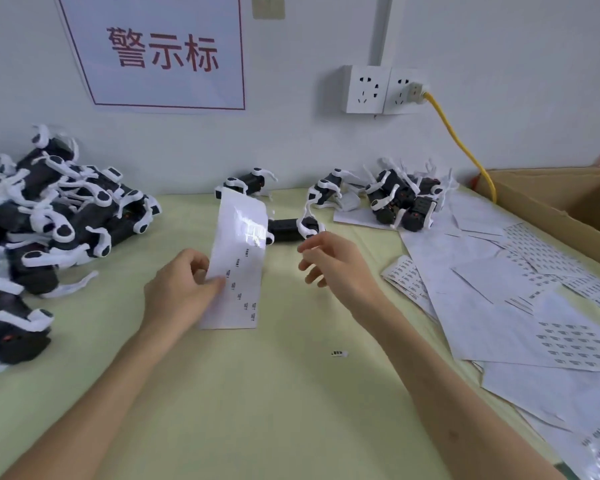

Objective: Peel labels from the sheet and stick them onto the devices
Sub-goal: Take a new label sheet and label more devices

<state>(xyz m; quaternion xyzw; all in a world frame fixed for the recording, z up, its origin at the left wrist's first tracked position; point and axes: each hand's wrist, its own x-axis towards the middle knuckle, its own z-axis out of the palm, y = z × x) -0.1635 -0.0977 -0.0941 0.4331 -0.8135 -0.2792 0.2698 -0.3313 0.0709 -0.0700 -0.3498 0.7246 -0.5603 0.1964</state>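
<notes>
White wall [499, 46], red-lettered sign [160, 53], twin sockets [381, 89], yellow cable [461, 140], pale green tabletop [257, 410], cardboard box [568, 202]

Both arms are bare from the hands to the frame's edge: left hand [179, 289], right hand [340, 266]. The fingers [317, 241] are slender. A small dark spot [452, 435] marks the right forearm [423, 368].

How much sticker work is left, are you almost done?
Done: the sheet is mostly bare, and partly stripped sheets lie on the right. In hand: the left hand holds that sheet while the right hand hovers by one device. Left: a few labels along the sheet's edge, plus a big left pile and a smaller back pile of devices; I cannot tell which is labelled already.
</notes>
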